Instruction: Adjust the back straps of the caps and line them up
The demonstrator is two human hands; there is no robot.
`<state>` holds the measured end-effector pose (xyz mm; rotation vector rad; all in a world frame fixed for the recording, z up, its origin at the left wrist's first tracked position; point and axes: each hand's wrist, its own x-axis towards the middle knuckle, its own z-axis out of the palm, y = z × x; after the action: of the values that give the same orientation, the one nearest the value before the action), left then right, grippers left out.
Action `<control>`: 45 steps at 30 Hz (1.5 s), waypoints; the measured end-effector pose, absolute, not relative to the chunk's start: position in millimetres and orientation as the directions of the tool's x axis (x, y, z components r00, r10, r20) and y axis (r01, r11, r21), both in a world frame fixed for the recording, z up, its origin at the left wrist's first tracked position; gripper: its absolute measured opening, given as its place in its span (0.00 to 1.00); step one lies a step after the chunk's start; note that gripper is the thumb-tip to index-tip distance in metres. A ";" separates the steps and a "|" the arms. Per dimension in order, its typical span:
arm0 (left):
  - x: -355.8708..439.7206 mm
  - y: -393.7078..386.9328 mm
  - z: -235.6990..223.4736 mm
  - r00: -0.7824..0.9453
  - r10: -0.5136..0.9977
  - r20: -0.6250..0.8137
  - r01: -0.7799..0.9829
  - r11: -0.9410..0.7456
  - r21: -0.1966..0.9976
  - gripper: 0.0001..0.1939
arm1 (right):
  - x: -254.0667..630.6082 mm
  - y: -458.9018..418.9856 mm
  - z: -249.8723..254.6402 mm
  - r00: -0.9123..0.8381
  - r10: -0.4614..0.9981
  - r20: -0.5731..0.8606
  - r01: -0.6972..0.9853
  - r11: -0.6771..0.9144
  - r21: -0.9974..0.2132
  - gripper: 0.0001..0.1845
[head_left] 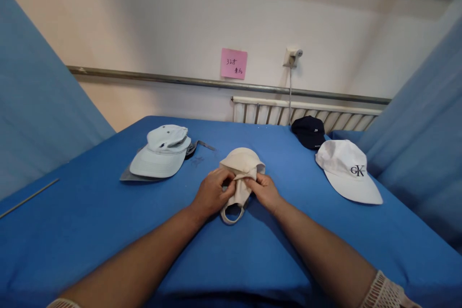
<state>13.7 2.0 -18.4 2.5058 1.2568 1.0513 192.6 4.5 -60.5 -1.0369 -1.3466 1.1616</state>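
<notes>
A beige baseball cap [242, 159] lies in the middle of the blue-covered table, its brim pointing away from me and its back strap loop toward me. The crown is bunched and folded between my hands. My left hand [215, 191] pinches the cloth on the left side, thumb and fingers closed. My right hand [264, 191] grips the right side of the same cap, its fingertips partly hidden by the fabric.
Stacked caps, a pale mint one [164, 147] on top, sit at the left. At the right are a white cap [346, 168] and a black cap [309, 131]. A thin stick [29, 198] lies far left. Blue curtains [420, 139] flank the blue table cover [144, 221]; a radiator [267, 113] stands behind.
</notes>
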 end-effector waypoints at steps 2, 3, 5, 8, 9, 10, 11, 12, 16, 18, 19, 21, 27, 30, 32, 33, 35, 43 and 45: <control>11.1 -2.5 -12.3 0.374 0.709 0.598 0.661 -0.656 0.364 0.04 | 196.4 -0.2 -54.7 -0.019 0.970 0.242 0.116 0.243 -0.963 0.15; 10.0 -4.5 -9.5 0.363 0.691 0.625 0.655 -0.666 0.357 0.04 | 199.3 -3.1 -50.7 -0.014 0.957 0.291 0.165 0.289 -0.943 0.16; 8.5 -7.0 -5.6 0.317 0.684 0.657 0.615 -0.675 0.407 0.03 | 205.6 -8.7 -42.5 -0.041 0.925 0.378 0.203 0.378 -0.903 0.19; 7.5 -5.6 -5.2 0.154 0.770 0.619 0.483 -0.606 0.633 0.04 | 211.3 -12.1 -36.0 -0.024 0.904 0.426 0.180 0.423 -0.888 0.20; 7.4 -4.2 -6.1 0.095 0.811 0.577 0.415 -0.559 0.718 0.06 | 211.1 -11.6 -36.2 -0.006 0.905 0.426 0.178 0.420 -0.890 0.19; 7.3 -2.6 -7.3 0.048 0.851 0.523 0.344 -0.506 0.791 0.07 | 209.7 -10.5 -37.3 0.011 0.904 0.427 0.187 0.417 -0.889 0.17; 7.3 -1.2 -8.6 0.021 0.884 0.466 0.278 -0.453 0.847 0.09 | 207.3 -9.4 -39.0 0.022 0.902 0.431 0.210 0.417 -0.884 0.14; 7.4 0.0 -9.7 0.007 0.910 0.414 0.222 -0.405 0.887 0.10 | 204.0 -8.2 -40.9 0.025 0.899 0.438 0.245 0.419 -0.874 0.11; 10.9 -1.2 -11.7 0.060 0.960 0.272 0.110 -0.277 0.954 0.12 | 188.4 -6.5 -46.8 -0.006 0.889 0.457 0.410 0.419 -0.810 0.16; 14.5 -4.5 -11.1 0.125 0.964 0.233 0.077 -0.243 0.967 0.12 | 182.8 -5.6 -48.8 0.007 0.897 0.442 0.469 0.388 -0.794 0.16; 16.4 -6.1 -10.8 0.157 0.962 0.222 0.069 -0.235 0.970 0.12 | 181.0 -4.6 -49.9 0.029 0.899 0.438 0.488 0.369 -0.791 0.14; 19.4 -8.5 -10.5 0.198 0.954 0.223 0.073 -0.242 0.968 0.11 | 179.6 -2.3 -51.6 0.086 0.896 0.436 0.494 0.342 -0.800 0.10; 15.6 -3.7 -14.8 0.142 0.906 0.400 0.304 -0.424 0.853 0.09 | 187.7 -11.7 -39.1 0.111 0.873 0.475 0.454 0.381 -0.805 0.10; 11.3 0.1 -17.6 0.160 0.879 0.450 0.390 -0.475 0.789 0.07 | 194.3 -27.2 -23.8 0.032 0.810 0.586 0.402 0.526 -0.749 0.14; 9.6 2.4 -20.4 0.171 0.887 0.429 0.369 -0.462 0.807 0.08 | 198.1 -35.2 -15.9 -0.009 0.771 0.637 0.363 0.596 -0.716 0.15; 8.9 3.6 -22.1 0.160 0.897 0.412 0.344 -0.442 0.828 0.09 | 199.7 -37.5 -13.4 -0.014 0.758 0.652 0.358 0.612 -0.705 0.16; 7.0 6.1 -25.8 0.115 0.922 0.370 0.272 -0.387 0.881 0.11 | 202.7 -37.5 -11.8 0.007 0.747 0.665 0.381 0.612 -0.693 0.16; -0.3 9.5 -30.3 0.070 0.951 0.302 0.164 -0.310 0.937 0.13 | 217.7 -18.5 -20.2 -0.004 0.905 0.424 0.611 0.338 -0.716 0.05; -0.3 9.3 -30.7 0.077 0.949 0.305 0.163 -0.314 0.936 0.13 | 218.0 -20.1 -21.4 -0.093 0.948 0.304 0.703 0.279 -0.654 0.06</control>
<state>-0.3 9.3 -30.7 1.5974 1.1321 1.3121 218.0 -20.1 -21.4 -1.4874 -1.8592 0.4515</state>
